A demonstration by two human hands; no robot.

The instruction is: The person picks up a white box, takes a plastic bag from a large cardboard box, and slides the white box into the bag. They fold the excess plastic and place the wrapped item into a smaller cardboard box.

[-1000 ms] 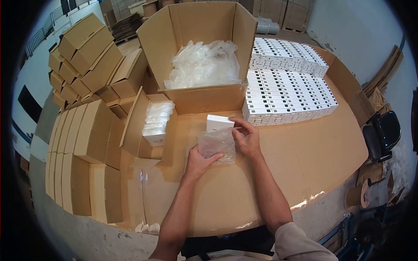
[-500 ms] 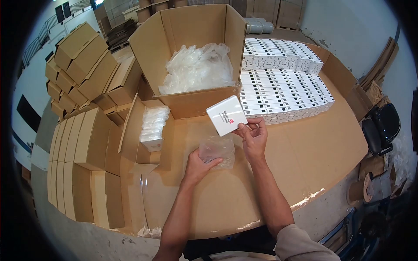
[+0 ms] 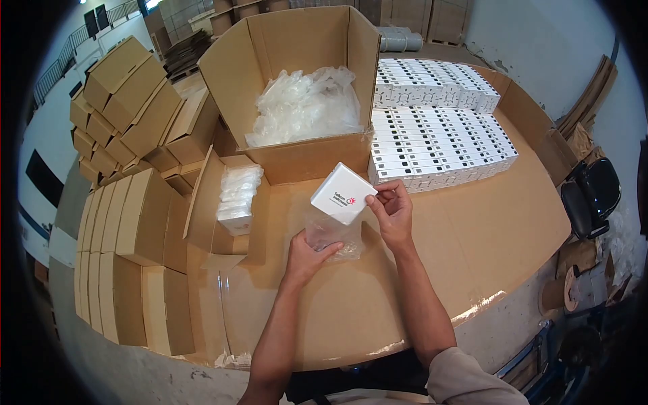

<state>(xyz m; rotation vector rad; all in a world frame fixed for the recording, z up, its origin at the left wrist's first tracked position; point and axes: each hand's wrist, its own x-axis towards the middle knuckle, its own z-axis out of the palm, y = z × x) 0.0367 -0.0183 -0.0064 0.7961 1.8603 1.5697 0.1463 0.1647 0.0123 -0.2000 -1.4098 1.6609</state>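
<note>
A small white box (image 3: 343, 194) with red and black print is pinched at its right corner by my right hand (image 3: 393, 210). Below it, my left hand (image 3: 308, 256) grips a clear plastic bag (image 3: 334, 236) between thumb and fingers. The box's lower corner overlaps the top of the bag; whether it is inside the bag's mouth I cannot tell. To the left, bagged white boxes (image 3: 236, 202) stand in a row inside an open brown carton (image 3: 201, 202).
A large open carton (image 3: 307, 162) full of clear bags (image 3: 307, 104) stands behind my hands. Rows of white boxes (image 3: 439, 142) are stacked at the back right. Brown cartons (image 3: 128, 216) are piled at the left. A black chair (image 3: 590, 199) is beyond the table's right edge.
The white box in my right hand has moved down and left, turned, and come over the top of the bag. My left hand has barely shifted.
</note>
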